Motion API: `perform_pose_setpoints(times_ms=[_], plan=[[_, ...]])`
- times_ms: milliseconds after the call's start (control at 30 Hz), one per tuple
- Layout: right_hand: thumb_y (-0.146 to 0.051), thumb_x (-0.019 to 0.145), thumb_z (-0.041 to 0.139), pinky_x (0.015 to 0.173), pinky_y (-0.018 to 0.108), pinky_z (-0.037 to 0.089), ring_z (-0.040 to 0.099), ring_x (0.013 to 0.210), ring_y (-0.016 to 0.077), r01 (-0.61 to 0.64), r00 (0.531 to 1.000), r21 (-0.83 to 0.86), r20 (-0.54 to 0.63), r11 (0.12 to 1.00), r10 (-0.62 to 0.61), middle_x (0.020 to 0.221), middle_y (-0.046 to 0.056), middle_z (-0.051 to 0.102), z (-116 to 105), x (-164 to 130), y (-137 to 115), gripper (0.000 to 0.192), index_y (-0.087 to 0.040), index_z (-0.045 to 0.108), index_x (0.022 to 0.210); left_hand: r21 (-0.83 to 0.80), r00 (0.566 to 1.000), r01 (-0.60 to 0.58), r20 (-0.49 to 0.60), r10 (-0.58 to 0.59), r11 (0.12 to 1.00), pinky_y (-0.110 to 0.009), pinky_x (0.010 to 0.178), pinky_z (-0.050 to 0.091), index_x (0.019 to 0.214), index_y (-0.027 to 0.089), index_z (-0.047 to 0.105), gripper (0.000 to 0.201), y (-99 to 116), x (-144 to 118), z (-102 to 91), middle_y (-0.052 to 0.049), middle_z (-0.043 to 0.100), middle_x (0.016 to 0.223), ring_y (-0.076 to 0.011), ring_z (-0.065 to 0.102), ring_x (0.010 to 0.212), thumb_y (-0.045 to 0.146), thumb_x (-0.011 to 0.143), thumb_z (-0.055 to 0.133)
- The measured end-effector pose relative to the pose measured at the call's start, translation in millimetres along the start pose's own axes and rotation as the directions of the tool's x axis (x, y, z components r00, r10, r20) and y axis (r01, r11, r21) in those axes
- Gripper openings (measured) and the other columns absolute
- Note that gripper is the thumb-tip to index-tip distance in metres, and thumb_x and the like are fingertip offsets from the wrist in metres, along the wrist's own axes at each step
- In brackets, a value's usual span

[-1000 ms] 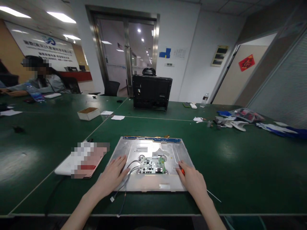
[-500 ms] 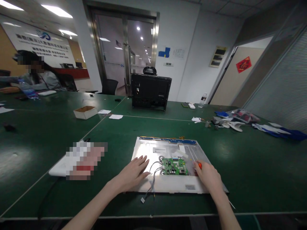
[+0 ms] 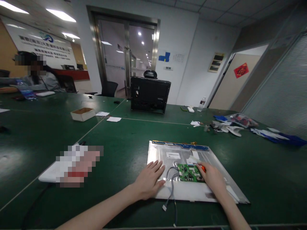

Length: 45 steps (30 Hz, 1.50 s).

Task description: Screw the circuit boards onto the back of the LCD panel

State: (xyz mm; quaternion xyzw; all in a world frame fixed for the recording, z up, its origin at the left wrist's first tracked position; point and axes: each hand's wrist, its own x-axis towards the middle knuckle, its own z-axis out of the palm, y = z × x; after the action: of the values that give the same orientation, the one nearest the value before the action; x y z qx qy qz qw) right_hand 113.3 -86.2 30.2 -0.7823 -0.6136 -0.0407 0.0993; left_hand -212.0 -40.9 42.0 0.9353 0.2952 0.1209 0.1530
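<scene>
A metal-backed display panel [image 3: 172, 190] lies on the table, with a blue circuit strip [image 3: 182, 146] along its far edge. A green circuit board [image 3: 189, 174] is on its back, and grey cables [image 3: 172, 187] run from it over the near edge, ending in a white connector. My left hand [image 3: 150, 180] lies flat on the panel's left side, fingers spread. My right hand [image 3: 212, 177] is closed at the board's right side around an orange-handled screwdriver [image 3: 203, 168]; only part of the orange handle shows.
A black monitor [image 3: 150, 95] stands across the table. At left are a pixelated white item [image 3: 49, 171] and a small open box [image 3: 82, 115]. Plastic bags and loose parts [image 3: 223, 126] lie at right, with a bottle [image 3: 201, 103] behind. A co-worker [image 3: 35, 78] sits far left.
The panel and both my hands appear farther right in view. My right hand has moved closer to the green board, partly covering its right edge. The view has tilted slightly.
</scene>
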Motion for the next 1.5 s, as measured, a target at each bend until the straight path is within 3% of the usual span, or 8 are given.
perform_pose_setpoints(times_ms=[200,400,567,733,867,1167,1500], plan=[[-0.034,0.09,0.037,0.072,0.032,0.043,0.062,0.089,0.023,0.026,1.0,-0.079,0.011,0.997,-0.025,0.105,0.007,0.066,1,1,19,0.032,-0.024,0.062,0.107,0.011,1.0,-0.025,-0.01,0.026,1.0,-0.043,0.11,0.019,0.142,0.02,0.028,0.056,5,14,8.1,-0.009,0.028,0.148,-0.0271,0.023,0.136,0.048,0.093,0.03],[-0.03,0.089,0.035,0.071,0.034,0.043,0.063,0.088,0.0251,-0.044,0.999,-0.135,0.0,0.99,0.044,0.11,0.009,0.063,1,16,43,0.035,-0.021,0.061,0.111,0.028,0.998,-0.051,-0.035,0.052,0.998,-0.043,0.11,0.018,0.142,0.02,0.027,0.057,12,33,20.9,-0.009,0.029,0.148,-0.0271,0.024,0.136,0.051,0.093,0.027],[-0.04,0.086,0.037,0.073,0.035,0.044,0.062,0.088,0.0257,-0.03,0.998,-0.03,-0.056,0.999,0.028,0.105,0.011,0.065,-6,9,69,0.04,-0.018,0.061,0.11,0.045,0.996,-0.055,-0.062,0.058,0.997,-0.044,0.109,0.018,0.141,0.02,0.029,0.057,18,51,32.2,-0.009,0.03,0.147,-0.0273,0.024,0.135,0.051,0.093,0.025],[-0.049,0.085,0.038,0.074,0.035,0.045,0.062,0.082,0.0244,0.016,0.999,0.113,0.026,0.993,-0.019,0.095,0.01,0.067,-10,-21,87,0.039,-0.021,0.064,0.093,0.054,0.995,-0.056,-0.082,0.06,0.997,-0.043,0.109,0.018,0.14,0.018,0.03,0.058,24,65,37.7,-0.01,0.031,0.146,-0.0271,0.025,0.135,0.052,0.093,0.023],[-0.045,0.085,0.039,0.077,0.035,0.045,0.061,0.086,0.0244,0.046,0.998,0.13,0.047,0.99,-0.053,0.101,0.01,0.065,-9,-33,96,0.034,-0.021,0.061,0.095,0.051,0.995,-0.056,-0.084,0.06,0.997,-0.042,0.11,0.018,0.139,0.017,0.032,0.058,26,70,39.2,-0.01,0.032,0.146,-0.0264,0.026,0.135,0.052,0.093,0.023],[-0.041,0.085,0.039,0.073,0.033,0.045,0.062,0.082,0.0232,0.105,0.979,0.151,0.158,0.983,-0.129,0.1,0.009,0.066,-18,-23,108,0.032,-0.023,0.062,0.097,0.06,0.995,-0.058,-0.078,0.063,0.996,-0.043,0.109,0.018,0.139,0.018,0.031,0.058,26,71,40.7,-0.01,0.032,0.146,-0.0272,0.026,0.134,0.052,0.093,0.023],[-0.033,0.083,0.041,0.072,0.032,0.044,0.062,0.084,0.0229,0.09,0.978,0.075,0.181,0.993,-0.103,0.098,0.009,0.066,-13,-8,109,0.027,-0.021,0.06,0.097,0.042,0.994,-0.066,-0.088,0.069,0.997,-0.043,0.109,0.019,0.139,0.018,0.031,0.059,27,71,37.6,-0.01,0.032,0.146,-0.0271,0.027,0.134,0.053,0.093,0.021]])
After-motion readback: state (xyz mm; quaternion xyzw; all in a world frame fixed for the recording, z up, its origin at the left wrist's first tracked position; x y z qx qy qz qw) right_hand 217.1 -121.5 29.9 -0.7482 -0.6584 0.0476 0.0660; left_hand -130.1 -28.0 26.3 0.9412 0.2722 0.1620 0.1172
